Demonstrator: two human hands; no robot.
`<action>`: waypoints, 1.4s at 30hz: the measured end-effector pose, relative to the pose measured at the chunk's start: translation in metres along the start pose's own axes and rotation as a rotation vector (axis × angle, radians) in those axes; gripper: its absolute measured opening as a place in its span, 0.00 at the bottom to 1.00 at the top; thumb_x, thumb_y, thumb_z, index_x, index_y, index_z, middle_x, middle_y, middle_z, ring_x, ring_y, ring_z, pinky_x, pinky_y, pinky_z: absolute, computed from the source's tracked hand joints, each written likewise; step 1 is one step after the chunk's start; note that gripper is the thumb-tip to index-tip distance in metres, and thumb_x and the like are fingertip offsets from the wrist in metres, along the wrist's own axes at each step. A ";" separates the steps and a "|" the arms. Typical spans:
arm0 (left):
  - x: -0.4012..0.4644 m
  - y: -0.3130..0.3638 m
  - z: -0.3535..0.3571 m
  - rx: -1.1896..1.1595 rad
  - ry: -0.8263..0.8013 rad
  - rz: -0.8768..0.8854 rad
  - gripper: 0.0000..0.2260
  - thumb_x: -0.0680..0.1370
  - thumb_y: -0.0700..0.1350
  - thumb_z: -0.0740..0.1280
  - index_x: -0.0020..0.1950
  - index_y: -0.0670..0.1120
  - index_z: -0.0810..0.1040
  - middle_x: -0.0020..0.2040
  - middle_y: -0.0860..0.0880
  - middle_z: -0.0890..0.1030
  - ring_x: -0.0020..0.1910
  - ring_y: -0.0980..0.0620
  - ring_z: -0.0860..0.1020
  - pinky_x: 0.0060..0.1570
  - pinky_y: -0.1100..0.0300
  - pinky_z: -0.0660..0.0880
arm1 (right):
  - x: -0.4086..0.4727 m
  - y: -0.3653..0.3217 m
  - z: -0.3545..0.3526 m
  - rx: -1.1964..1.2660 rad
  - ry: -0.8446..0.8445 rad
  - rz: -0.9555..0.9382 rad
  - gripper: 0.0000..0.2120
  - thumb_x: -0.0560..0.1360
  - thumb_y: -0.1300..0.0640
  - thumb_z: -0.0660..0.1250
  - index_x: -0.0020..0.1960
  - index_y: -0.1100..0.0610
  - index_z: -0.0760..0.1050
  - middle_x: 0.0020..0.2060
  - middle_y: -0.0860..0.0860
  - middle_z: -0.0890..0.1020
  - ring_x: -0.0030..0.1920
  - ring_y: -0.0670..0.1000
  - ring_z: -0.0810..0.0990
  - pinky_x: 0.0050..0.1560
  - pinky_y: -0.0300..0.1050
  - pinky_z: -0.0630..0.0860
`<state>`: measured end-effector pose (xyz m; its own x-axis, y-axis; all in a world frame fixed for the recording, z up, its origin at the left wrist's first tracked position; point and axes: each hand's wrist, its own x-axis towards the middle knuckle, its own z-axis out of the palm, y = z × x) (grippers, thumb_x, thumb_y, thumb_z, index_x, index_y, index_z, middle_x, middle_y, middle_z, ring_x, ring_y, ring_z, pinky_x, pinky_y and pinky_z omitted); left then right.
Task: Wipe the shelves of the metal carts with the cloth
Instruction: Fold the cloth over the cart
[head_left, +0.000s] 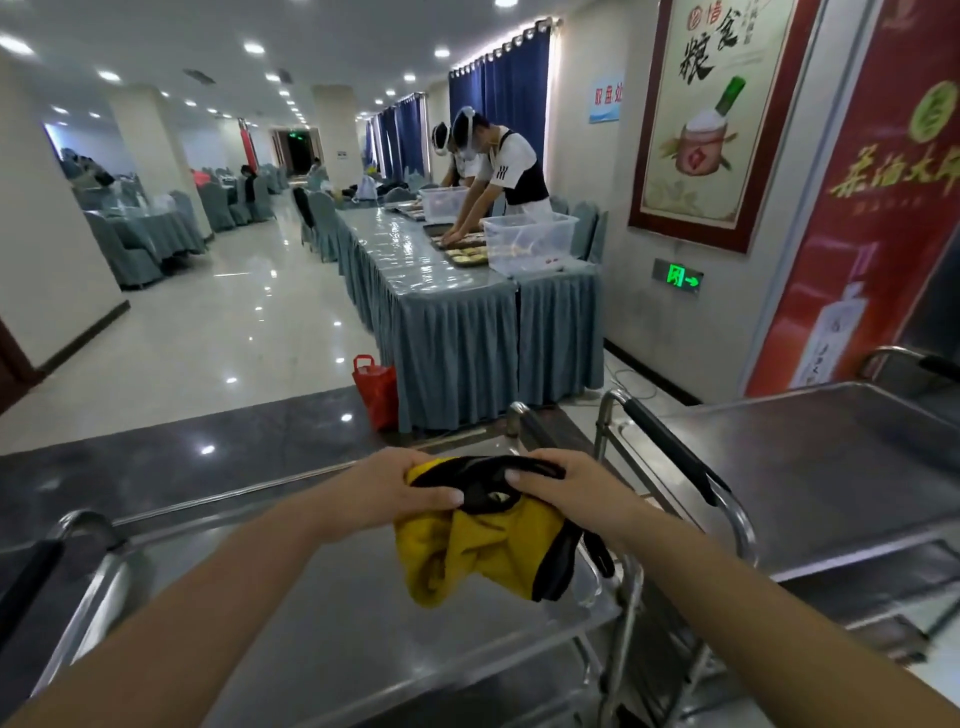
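Both hands, left hand (387, 491) and right hand (566, 491), clutching the bunched yellow cloth (478, 545) above the near cart's top shelf (322, 623). Best to fold flat first, then wipe edge to edge.

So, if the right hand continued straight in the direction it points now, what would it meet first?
The right hand points inward toward the left, so it would probably meet the left hand first, across the yellow and black cloth both hands grip. Depth is unclear.
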<state>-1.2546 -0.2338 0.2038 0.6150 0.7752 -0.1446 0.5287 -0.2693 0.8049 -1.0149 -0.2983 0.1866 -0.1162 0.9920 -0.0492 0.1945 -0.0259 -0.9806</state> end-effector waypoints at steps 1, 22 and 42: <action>0.009 -0.004 -0.002 -0.021 -0.031 -0.008 0.17 0.67 0.62 0.75 0.50 0.56 0.82 0.48 0.52 0.85 0.48 0.53 0.83 0.50 0.58 0.80 | 0.005 0.006 -0.004 0.024 0.008 0.038 0.07 0.74 0.48 0.71 0.51 0.48 0.82 0.45 0.49 0.86 0.47 0.48 0.84 0.42 0.35 0.78; 0.206 -0.038 0.037 -0.040 -0.199 -0.145 0.14 0.69 0.62 0.73 0.47 0.55 0.79 0.42 0.52 0.82 0.44 0.53 0.81 0.41 0.61 0.78 | 0.076 0.123 -0.054 0.131 0.287 0.329 0.14 0.72 0.49 0.72 0.57 0.49 0.79 0.49 0.50 0.84 0.50 0.50 0.83 0.51 0.47 0.80; 0.233 -0.077 -0.032 -0.137 0.515 -0.120 0.05 0.76 0.36 0.69 0.48 0.45 0.82 0.39 0.49 0.82 0.36 0.64 0.78 0.36 0.73 0.72 | 0.260 0.077 -0.134 -0.419 -0.063 -0.001 0.06 0.71 0.57 0.74 0.46 0.54 0.79 0.40 0.49 0.80 0.44 0.49 0.78 0.45 0.44 0.76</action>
<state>-1.1707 -0.0139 0.1268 0.1704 0.9848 0.0326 0.4752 -0.1111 0.8729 -0.8997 -0.0258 0.1240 -0.1734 0.9822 -0.0721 0.5722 0.0409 -0.8191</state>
